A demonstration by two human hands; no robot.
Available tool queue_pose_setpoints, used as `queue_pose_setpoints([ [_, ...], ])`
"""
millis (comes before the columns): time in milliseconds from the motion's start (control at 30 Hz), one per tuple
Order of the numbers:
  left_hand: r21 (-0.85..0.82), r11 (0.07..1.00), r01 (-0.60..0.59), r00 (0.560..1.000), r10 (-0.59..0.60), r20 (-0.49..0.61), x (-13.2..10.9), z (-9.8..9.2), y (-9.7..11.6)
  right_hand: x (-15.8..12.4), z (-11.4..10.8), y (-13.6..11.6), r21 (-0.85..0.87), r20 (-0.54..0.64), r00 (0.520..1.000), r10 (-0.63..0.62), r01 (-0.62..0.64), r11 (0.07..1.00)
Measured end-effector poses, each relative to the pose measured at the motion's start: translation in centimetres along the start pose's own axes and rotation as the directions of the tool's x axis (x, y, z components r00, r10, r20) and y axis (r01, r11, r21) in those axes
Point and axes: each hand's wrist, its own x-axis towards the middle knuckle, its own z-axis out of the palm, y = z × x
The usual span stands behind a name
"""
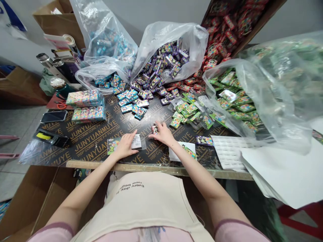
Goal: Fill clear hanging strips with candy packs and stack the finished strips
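Left hand: fingers spread, resting on packet near front edge.
Right hand: fingertips pinching red box (well back from that edge).
Room: surface shows between hands and blue boxes.

Tan capital lettering runs in rows across the black plywood table. Toward its far edge lie glossy light-blue boxes, purple boxes and red boxes, with green rectangular packets to their right, all printed in mixed bright colours. Nearer the near edge, a flat packet is printed green, a paper label is white with dark bars, and one tiny box is dark red.
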Motion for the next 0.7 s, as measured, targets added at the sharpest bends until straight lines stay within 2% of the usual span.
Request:
queue_pose_setpoints([
  [67, -0.007, 1.0, 0.01, 1.0, -0.01, -0.005, -0.2, -0.3, -0.4, -0.2, -0.3, 1.1, 0.045, 0.056, 0.99, -0.129, 0.126, 0.991],
  [167, -0.024, 1.0, 0.02, 1.0, -0.02, -0.014, -0.3, -0.5, -0.9, -0.1, -1.0, 3.0, 0.081, 0.144, 0.935, -0.323, 0.314, 0.946],
  [233, -0.025, 0.999, 0.023, 1.0, -0.023, -0.018, -0.2, -0.6, -1.0, -0.2, -1.2, 3.5, 0.16, 0.129, 0.911, -0.391, 0.37, 0.915],
  [333, -0.014, 0.999, 0.028, 0.999, -0.029, -0.025, 0.2, -0.7, -0.5, -1.0, -1.3, 2.1, 0.247, 0.031, 0.891, -0.453, 0.432, 0.867],
  [400, -0.024, 1.0, 0.02, 1.0, -0.02, -0.024, 0.6, -0.7, 0.0, -1.8, -1.3, 0.3, 0.193, 0.007, 0.879, -0.476, 0.466, 0.863],
  [467, -0.042, 0.999, -0.01, 1.0, 0.009, -0.018, 1.0, -0.8, 0.6, -2.7, -1.4, -1.5, 0.107, 0.041, 0.867, -0.497, 0.491, 0.865],
  [533, -0.059, 0.997, -0.047, 0.999, 0.047, -0.01, 1.3, -0.9, 1.1, -3.2, -1.5, -2.7, 0.091, 0.087, 0.848, -0.523, 0.517, 0.851],
  [600, -0.087, 0.994, -0.072, 0.997, 0.072, -0.001, 1.4, -1.0, 1.3, -3.4, -1.6, -3.1, 0.162, 0.103, 0.83, -0.548, 0.529, 0.833],
  [700, -0.135, 0.988, -0.069, 0.998, 0.07, 0.001, 1.4, -1.0, 1.2, -3.5, -2.0, -2.8, 0.262, 0.09, 0.83, -0.55, 0.513, 0.817],
])
